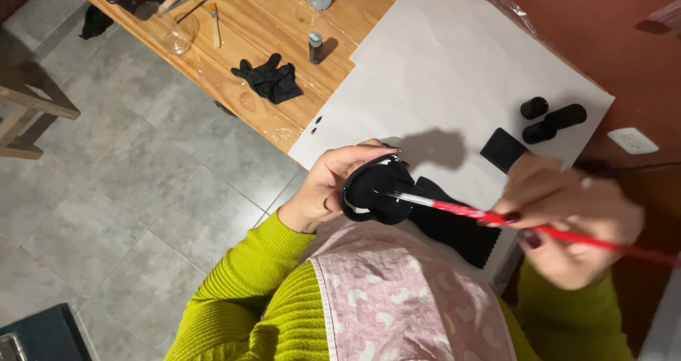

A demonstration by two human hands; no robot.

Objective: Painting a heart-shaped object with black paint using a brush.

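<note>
Brush to a black piece, held up over the paper.

We're looking down on the bench, its near half under a big white sheet, likely there to catch paint, since two dark spots already mark its edge. On the sheet lie a black cloth, a black square and three black tubes, set off to the side, probably to dry. Back on the bare wood, a black glove and a small bottle sit well apart from the work. Now the left hand: fingers curled round a rounded black piece, gripping it clear of the sheet and tilted toward the brush. The right hand pinches a red brush between thumb and fingers, its white tip touching the piece.
</note>
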